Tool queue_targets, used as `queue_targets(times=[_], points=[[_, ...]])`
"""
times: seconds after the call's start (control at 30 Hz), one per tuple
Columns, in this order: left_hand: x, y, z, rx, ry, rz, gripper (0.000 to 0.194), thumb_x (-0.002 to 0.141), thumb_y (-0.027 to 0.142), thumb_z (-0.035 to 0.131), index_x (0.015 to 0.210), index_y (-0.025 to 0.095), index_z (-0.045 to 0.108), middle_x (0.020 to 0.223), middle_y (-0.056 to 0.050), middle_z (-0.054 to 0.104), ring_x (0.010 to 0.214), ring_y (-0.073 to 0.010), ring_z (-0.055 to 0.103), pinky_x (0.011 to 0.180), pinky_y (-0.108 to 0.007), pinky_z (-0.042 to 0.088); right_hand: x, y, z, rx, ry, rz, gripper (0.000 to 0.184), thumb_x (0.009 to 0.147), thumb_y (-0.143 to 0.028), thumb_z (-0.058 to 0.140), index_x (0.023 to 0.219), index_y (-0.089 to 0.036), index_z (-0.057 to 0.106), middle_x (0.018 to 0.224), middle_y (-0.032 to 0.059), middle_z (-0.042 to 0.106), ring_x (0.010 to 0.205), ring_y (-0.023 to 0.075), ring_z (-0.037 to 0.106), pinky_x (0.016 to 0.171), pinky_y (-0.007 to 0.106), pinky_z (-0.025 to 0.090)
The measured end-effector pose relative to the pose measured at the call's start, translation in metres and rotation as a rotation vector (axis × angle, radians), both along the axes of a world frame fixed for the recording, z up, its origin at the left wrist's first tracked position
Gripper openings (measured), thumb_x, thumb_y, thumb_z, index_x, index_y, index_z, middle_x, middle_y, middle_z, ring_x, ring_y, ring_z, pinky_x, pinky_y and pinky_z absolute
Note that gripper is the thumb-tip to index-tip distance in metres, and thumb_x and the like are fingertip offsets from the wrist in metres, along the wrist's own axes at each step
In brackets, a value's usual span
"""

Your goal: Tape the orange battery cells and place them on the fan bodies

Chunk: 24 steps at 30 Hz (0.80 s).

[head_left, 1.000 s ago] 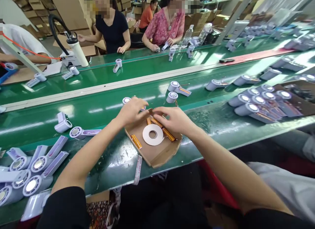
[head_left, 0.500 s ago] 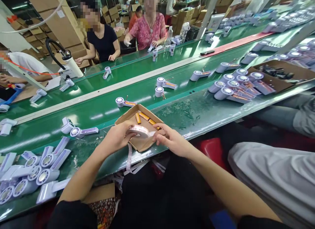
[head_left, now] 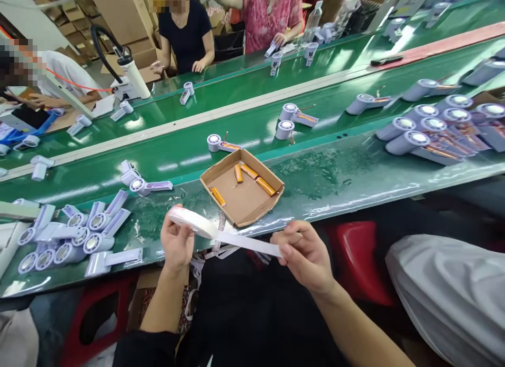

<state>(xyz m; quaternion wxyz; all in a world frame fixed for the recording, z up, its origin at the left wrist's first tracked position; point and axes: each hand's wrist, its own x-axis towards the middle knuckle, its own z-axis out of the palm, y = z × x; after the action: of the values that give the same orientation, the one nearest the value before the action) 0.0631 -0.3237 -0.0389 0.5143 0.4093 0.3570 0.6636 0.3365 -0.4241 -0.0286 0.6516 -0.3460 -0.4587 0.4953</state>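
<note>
My left hand [head_left: 176, 244] grips a white roll of tape [head_left: 188, 222] just in front of the bench's near edge. My right hand [head_left: 304, 254] pinches the free end of the tape strip [head_left: 248, 243], which is drawn out taut between the two hands. Behind them on the bench sits a shallow cardboard tray [head_left: 241, 201] holding several orange cylindrical batteries [head_left: 265, 186].
Lilac handheld fan housings [head_left: 74, 235] pile at the left, with more at the right [head_left: 424, 135] and scattered on the green belt [head_left: 252, 88]. Across the belt, people in dark [head_left: 185, 30] and pink tops work. A neighbour's grey-clad leg [head_left: 445, 293] is at my right.
The tape roll came out of the cardboard tray. My hands carried it toward me, then drew apart, pulling a strip from the roll. The view has dropped lower.
</note>
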Motion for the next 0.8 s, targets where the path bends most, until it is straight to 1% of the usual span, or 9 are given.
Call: queue_targets(times=[0.1, 0.17, 0.23, 0.3, 0.4, 0.5, 0.6, 0.67, 0.8], points=[[-0.026, -0.002, 0.005, -0.048, -0.189, 0.1, 0.047, 0.077, 0.045, 0.094, 0.117, 0.03, 0.075, 0.1, 0.002, 0.075, 0.083, -0.0107, 0.07, 0.076, -0.021, 0.061, -0.008, -0.007, -0.017, -0.046, -0.434, 0.278, 0.012, 0.108, -0.036, 0.059, 0.116, -0.029, 0.061, 0.073, -0.0017, 0.072, 0.059, 0.0157, 0.067, 0.056, 0.026, 0.05], [-0.041, -0.003, 0.009, -0.023, -0.187, 0.132, 0.038, 0.082, 0.044, 0.09, 0.116, 0.034, 0.076, 0.101, 0.005, 0.075, 0.081, -0.0083, 0.069, 0.075, -0.018, 0.061, -0.027, -0.003, -0.032, -0.026, -0.854, 0.412, 0.023, 0.107, -0.039, 0.059, 0.125, -0.027, 0.067, 0.08, 0.0028, 0.078, 0.067, 0.0194, 0.073, 0.061, 0.027, 0.053], [-0.052, -0.004, 0.01, 0.01, -0.113, 0.155, 0.033, 0.085, 0.044, 0.088, 0.115, 0.036, 0.077, 0.102, 0.006, 0.075, 0.08, -0.0079, 0.069, 0.075, -0.017, 0.061, -0.052, 0.008, -0.049, 0.025, -1.222, 0.399, 0.041, 0.104, -0.04, 0.064, 0.143, -0.027, 0.064, 0.083, 0.0058, 0.08, 0.071, 0.0219, 0.075, 0.063, 0.027, 0.053], [-0.059, -0.006, 0.009, 0.031, -0.019, 0.175, 0.032, 0.086, 0.048, 0.086, 0.115, 0.037, 0.077, 0.104, 0.005, 0.075, 0.081, -0.0091, 0.069, 0.074, -0.018, 0.061, -0.074, 0.019, -0.069, 0.08, -1.431, 0.343, 0.05, 0.103, -0.03, 0.063, 0.153, -0.026, 0.059, 0.082, 0.0078, 0.079, 0.068, 0.0212, 0.074, 0.061, 0.026, 0.051], [-0.074, -0.011, 0.003, 0.008, 0.078, 0.218, 0.037, 0.084, 0.054, 0.086, 0.116, 0.039, 0.076, 0.107, 0.005, 0.076, 0.082, -0.0109, 0.07, 0.073, -0.02, 0.061, -0.076, 0.018, -0.103, 0.227, -1.423, 0.343, 0.043, 0.104, -0.015, 0.049, 0.141, -0.023, 0.07, 0.083, 0.0095, 0.079, 0.073, 0.0215, 0.075, 0.066, 0.028, 0.056], [-0.096, -0.018, -0.005, -0.039, 0.12, 0.299, 0.042, 0.079, 0.055, 0.089, 0.115, 0.039, 0.076, 0.109, 0.006, 0.076, 0.083, -0.0107, 0.07, 0.073, -0.019, 0.061, -0.049, -0.006, -0.135, 0.264, -1.286, 0.382, 0.036, 0.104, -0.018, 0.047, 0.121, -0.022, 0.078, 0.088, 0.0101, 0.08, 0.081, 0.0245, 0.077, 0.078, 0.037, 0.063], [-0.108, -0.024, -0.014, -0.067, 0.163, 0.375, 0.043, 0.079, 0.056, 0.089, 0.114, 0.033, 0.075, 0.113, 0.003, 0.076, 0.09, -0.0114, 0.071, 0.078, -0.019, 0.06, -0.035, -0.019, -0.156, -0.018, -1.256, 0.359, 0.027, 0.101, -0.021, 0.059, 0.121, -0.023, 0.076, 0.114, 0.0134, 0.08, 0.107, 0.029, 0.077, 0.097, 0.047, 0.063], [-0.105, -0.025, -0.02, -0.077, 0.202, 0.407, 0.05, 0.078, 0.058, 0.089, 0.115, 0.029, 0.074, 0.117, -0.001, 0.076, 0.098, -0.0149, 0.072, 0.083, -0.023, 0.061, -0.043, -0.005, -0.163, -0.224, -1.284, 0.355, 0.031, 0.097, -0.027, 0.071, 0.128, -0.019, 0.072, 0.131, 0.0176, 0.074, 0.125, 0.0329, 0.07, 0.106, 0.052, 0.059], [-0.086, -0.015, -0.032, -0.052, 0.271, 0.413, 0.065, 0.071, 0.063, 0.092, 0.119, 0.024, 0.072, 0.123, -0.007, 0.074, 0.108, -0.0216, 0.072, 0.091, -0.031, 0.061, -0.066, 0.05, -0.157, -0.297, -1.298, 0.41, 0.033, 0.102, -0.035, 0.07, 0.129, -0.016, 0.068, 0.131, 0.0151, 0.07, 0.116, 0.028, 0.07, 0.099, 0.049, 0.061]])
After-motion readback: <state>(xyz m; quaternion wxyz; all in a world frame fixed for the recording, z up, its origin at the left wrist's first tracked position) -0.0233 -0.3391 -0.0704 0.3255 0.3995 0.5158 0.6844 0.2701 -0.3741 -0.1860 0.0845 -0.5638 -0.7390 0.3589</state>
